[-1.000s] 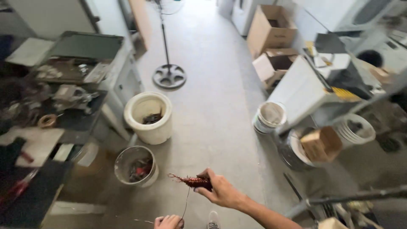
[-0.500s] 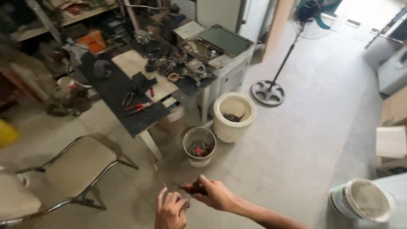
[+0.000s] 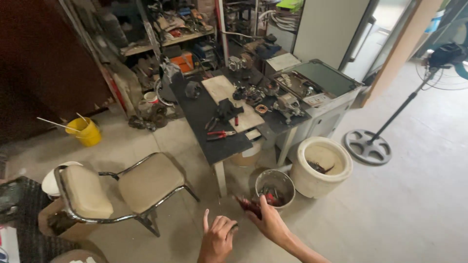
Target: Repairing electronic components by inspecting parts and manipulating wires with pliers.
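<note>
- The right hand (image 3: 269, 221) reaches forward over the concrete floor (image 3: 414, 209), its thumb and fingers pinched on a small dark red, elongated tool (image 3: 247, 204); what kind of tool it is cannot be told.
- The tool sticks out past the fingertips to the upper left. Its long axis runs slantwise, from the hand up and leftward towards the foot of the desk leg.
- The held end is hidden inside the grip; the free end hangs above the floor, just left of the small grey metal bucket (image 3: 275, 187).
- The left hand (image 3: 217, 238) is low in the view, near the right hand and to its left. Its fingers are loosely curled, with one finger raised, and it holds nothing that can be made out; it does not touch the tool.
- The metal bucket stands on the floor beside the front corner of the long dark desk (image 3: 214, 141) and holds red-tinted scraps.
- A larger cream round tub (image 3: 321, 166) stands just to the right of the bucket.
- On the desk, near its front edge, lie red-handled pliers (image 3: 220, 135); further back sits a black glove (image 3: 226, 108) on a pale board.
- A tan padded chair with a chrome tube frame (image 3: 119, 187) stands on the floor left of the desk.
- A yellow bucket (image 3: 86, 131) stands by the left wall.
- The round base of a standing fan (image 3: 366, 146) rests on the floor at the right.
</note>
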